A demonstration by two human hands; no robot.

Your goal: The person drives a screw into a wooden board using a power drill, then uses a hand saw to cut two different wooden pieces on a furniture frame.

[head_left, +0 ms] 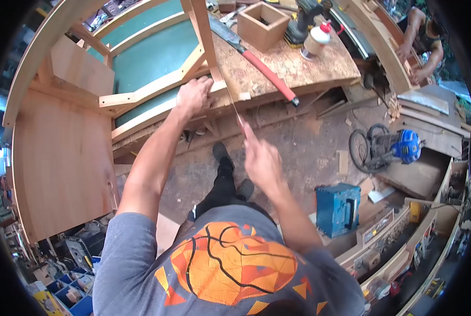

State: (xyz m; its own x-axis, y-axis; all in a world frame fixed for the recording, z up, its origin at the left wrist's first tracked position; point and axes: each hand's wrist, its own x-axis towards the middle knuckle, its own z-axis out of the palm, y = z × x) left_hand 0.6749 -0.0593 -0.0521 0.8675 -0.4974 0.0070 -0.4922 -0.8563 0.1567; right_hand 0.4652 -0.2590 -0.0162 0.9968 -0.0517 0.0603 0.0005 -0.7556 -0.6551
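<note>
A: What do the hands hold?

B: My left hand (194,96) presses flat, fingers curled, on the wooden frame (156,87) at the workbench (298,66) edge. My right hand (261,158) pinches a thin saw blade (230,97) that runs up to the frame's joint.

A: And the containers?

B: An open wooden box (263,25) stands on the bench, contents too dark to tell; a glue bottle (316,39) stands just beside it, and a red-handled saw (256,60) lies near. A blue case (337,209) sits shut on the floor.
</note>
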